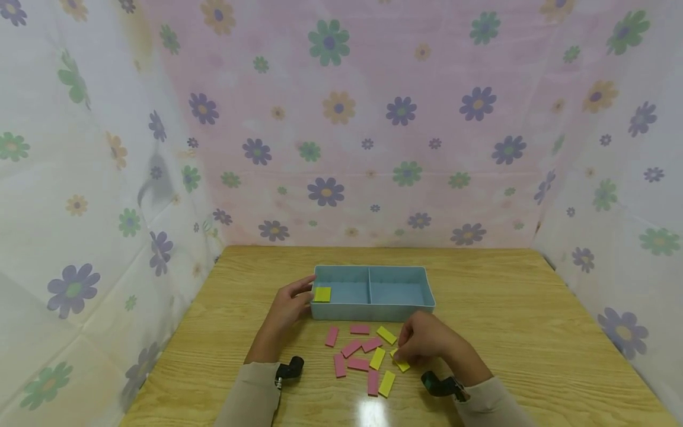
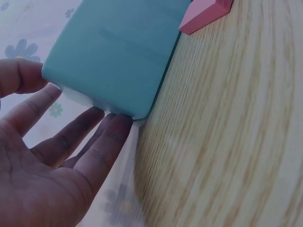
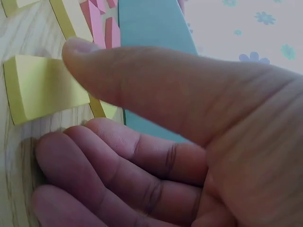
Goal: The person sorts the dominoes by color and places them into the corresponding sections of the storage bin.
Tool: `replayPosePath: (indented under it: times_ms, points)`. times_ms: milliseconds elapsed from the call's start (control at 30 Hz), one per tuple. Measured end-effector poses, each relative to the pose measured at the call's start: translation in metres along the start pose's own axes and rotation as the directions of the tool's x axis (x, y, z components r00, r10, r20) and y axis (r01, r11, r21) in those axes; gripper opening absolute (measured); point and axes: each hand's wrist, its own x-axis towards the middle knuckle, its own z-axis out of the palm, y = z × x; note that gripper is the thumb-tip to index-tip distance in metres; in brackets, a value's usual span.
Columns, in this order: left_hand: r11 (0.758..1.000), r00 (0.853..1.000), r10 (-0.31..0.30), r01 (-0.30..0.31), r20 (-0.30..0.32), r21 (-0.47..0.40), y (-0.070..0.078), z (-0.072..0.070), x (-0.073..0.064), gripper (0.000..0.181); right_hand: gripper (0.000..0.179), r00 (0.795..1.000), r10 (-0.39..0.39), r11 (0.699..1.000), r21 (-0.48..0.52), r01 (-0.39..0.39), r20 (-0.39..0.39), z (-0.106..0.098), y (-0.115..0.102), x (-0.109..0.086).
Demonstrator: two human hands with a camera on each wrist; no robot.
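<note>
My left hand (image 1: 290, 305) is at the left end of a light blue two-compartment box (image 1: 373, 312). Its nearly straight fingers (image 2: 102, 153) touch the end wall, and the thumb is at the upper corner. A yellow tile (image 1: 322, 295) lies inside the left compartment. My right hand (image 1: 431, 339) reaches down over another yellow tile (image 1: 402, 363) on the table. In the right wrist view the thumb overlaps that tile (image 3: 47, 87), while the loosely bent fingers stay apart from the thumb. Whether the thumb touches the tile is unclear.
Several pink tiles (image 1: 358, 365) and further yellow tiles (image 1: 386, 384) lie scattered on the wooden table (image 1: 256, 273) in front of the box. Flowered cloth (image 1: 368, 118) hangs behind the table and along both sides.
</note>
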Motion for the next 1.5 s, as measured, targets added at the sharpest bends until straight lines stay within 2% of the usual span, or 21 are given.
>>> replayPosePath:
  times_ms: [300, 600, 900, 1200, 1500]
  points:
    - [1.0, 1.0, -0.001, 0.001, 0.005, 0.021, -0.001, -0.001, 0.001, 0.048, 0.022, 0.999, 0.019, 1.0, -0.021, -0.02, -0.034, 0.003, 0.002, 0.0]
    - [1.0, 1.0, 0.009, -0.009, 0.01, 0.001, -0.002, -0.001, 0.001, 0.047, 0.02, 0.994, 0.051, 0.996, -0.071, -0.058, -0.096, -0.007, 0.008, -0.003]
    - [1.0, 1.0, 0.006, -0.005, -0.008, 0.018, -0.002, -0.001, 0.001, 0.046, 0.02, 0.991, 0.032, 0.995, -0.085, -0.043, -0.131, -0.008, 0.005, -0.006]
    - [1.0, 1.0, 0.011, -0.011, 0.002, 0.002, -0.004, -0.001, 0.002, 0.048, 0.022, 0.984, 0.067, 0.992, -0.097, -0.084, -0.164, -0.004, 0.0, -0.005]
    - [1.0, 1.0, 0.025, -0.025, 0.002, 0.006, -0.006, -0.001, 0.002, 0.048, 0.022, 0.977, 0.051, 0.988, -0.132, -0.08, -0.208, -0.005, 0.0, -0.006]
